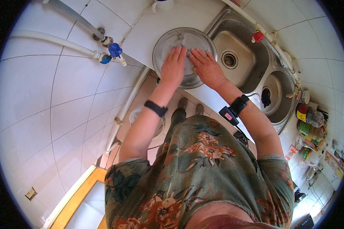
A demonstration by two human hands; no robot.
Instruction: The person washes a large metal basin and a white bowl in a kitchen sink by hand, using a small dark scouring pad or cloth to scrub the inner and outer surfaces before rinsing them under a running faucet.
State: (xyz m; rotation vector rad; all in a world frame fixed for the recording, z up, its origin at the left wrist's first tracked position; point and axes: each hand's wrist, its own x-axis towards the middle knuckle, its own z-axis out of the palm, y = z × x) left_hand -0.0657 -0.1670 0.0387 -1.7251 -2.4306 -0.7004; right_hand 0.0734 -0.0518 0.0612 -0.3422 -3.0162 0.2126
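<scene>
A wide round metal vessel, a shallow pan or a lid (167, 40), rests on the white counter at the left edge of the double sink. Its grey surface looks smeared or wet. My left hand (173, 67) lies over its middle, fingers stretched out and close together. From the right my right hand (207, 67) reaches in, fingers extended, the thumb side towards the left hand. Between the two sets of fingertips shows a small grey lump (188, 52); whether it is a knob or a loose piece I cannot tell. The fingertips partly cover it.
Right of the vessel lies a stainless-steel sink (246, 68) with a smaller bowl (278, 97) holding a dark object (265, 98). Pipes with blue valves (114, 50) and a red-handled tap (257, 37) line the walls. Jars (309, 114) crowd the right counter. A mug (163, 5) stands behind.
</scene>
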